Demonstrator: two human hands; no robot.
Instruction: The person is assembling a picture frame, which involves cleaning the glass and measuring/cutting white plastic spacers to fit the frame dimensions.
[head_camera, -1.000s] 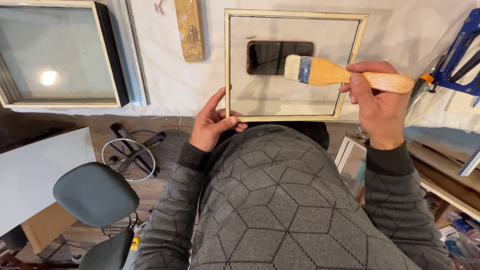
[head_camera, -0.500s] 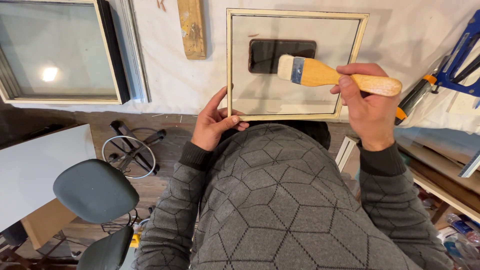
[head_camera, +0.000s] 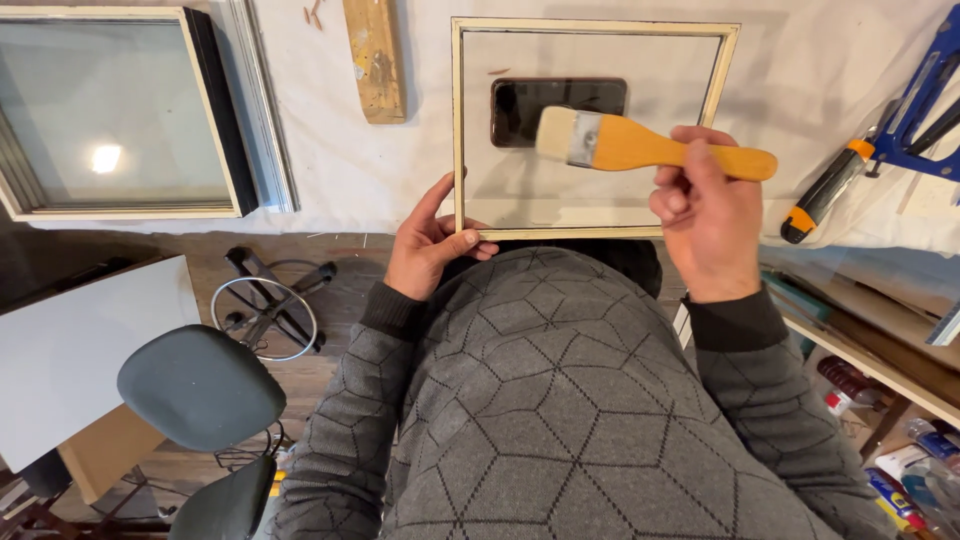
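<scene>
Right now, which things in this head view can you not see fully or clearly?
- Picture frame: its near right rail is hidden behind the right hand.
- Brush: the middle of the handle is covered by the fingers.
- Blue tool: cut off by the right edge.
- Bottles on the lower shelf: too small and blurred to identify.
- Left hand: palm hidden, against the frame corner.

White-covered bench (head_camera: 400, 170), two frames (head_camera: 595, 130), wood block (head_camera: 375, 60)
</scene>
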